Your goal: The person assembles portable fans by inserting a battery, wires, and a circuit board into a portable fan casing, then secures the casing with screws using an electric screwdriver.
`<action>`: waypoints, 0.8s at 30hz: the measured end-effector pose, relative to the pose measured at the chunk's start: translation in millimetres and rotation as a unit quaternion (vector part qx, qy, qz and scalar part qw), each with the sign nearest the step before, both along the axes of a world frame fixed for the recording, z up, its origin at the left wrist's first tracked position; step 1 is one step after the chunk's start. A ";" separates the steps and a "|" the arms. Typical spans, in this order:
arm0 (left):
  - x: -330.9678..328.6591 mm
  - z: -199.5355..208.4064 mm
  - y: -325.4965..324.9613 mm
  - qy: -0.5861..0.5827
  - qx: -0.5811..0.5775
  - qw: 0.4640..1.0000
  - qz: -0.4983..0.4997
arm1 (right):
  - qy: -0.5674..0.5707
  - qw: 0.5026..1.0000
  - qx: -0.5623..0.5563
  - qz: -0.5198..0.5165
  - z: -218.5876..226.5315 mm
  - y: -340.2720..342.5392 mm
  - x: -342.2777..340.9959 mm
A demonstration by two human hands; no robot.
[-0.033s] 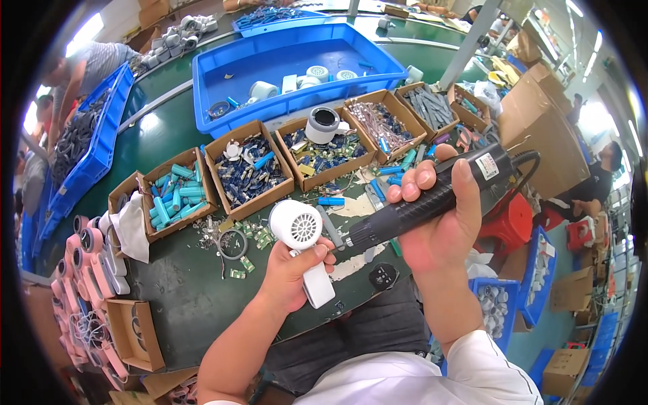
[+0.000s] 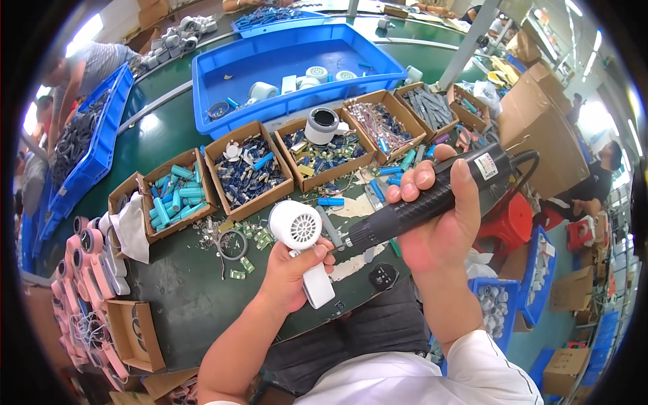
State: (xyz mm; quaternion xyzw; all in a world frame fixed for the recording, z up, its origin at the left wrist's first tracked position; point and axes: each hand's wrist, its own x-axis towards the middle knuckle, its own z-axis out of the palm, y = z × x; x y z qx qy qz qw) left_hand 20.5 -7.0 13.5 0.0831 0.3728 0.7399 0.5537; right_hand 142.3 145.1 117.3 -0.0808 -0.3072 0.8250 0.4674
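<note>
My left hand (image 2: pixel 290 270) is closed around the handle of a white handheld fan (image 2: pixel 297 224), whose round grille faces up. In my right hand (image 2: pixel 442 223) lies a black electric screwdriver (image 2: pixel 405 212), fingers wrapped round its barrel and a cable running off its rear end. The screwdriver's tip points left and meets the fan's neck beside my left fingers; whether it sits in a screw cannot be made out. Below the hands is the dark green tabletop (image 2: pixel 196 290), with a grey ring (image 2: pixel 233 245) and small green circuit boards (image 2: pixel 246 263) left of the fan.
Cardboard boxes hold teal battery cells (image 2: pixel 177 196), blue circuit boards (image 2: pixel 246 175), wires (image 2: pixel 378 125) and grey strips (image 2: pixel 428 108). Behind them stands a large blue bin (image 2: pixel 209 125) with white fan parts. Pink fans (image 2: pixel 81 270) pile at left. Other people work farther off.
</note>
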 end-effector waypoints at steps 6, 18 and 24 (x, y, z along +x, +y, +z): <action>1.7 1.0 6.8 -0.005 0.001 1.000 -0.004 | -0.008 0.999 0.035 -0.015 0.0 6.6 4.0; 12.0 6.8 3.2 0.013 0.014 0.999 0.026 | -0.014 0.999 0.008 -0.028 1.3 1.0 3.5; 13.4 7.8 3.8 0.006 0.011 1.000 0.026 | -0.027 0.999 0.014 -0.025 -0.8 -1.9 6.4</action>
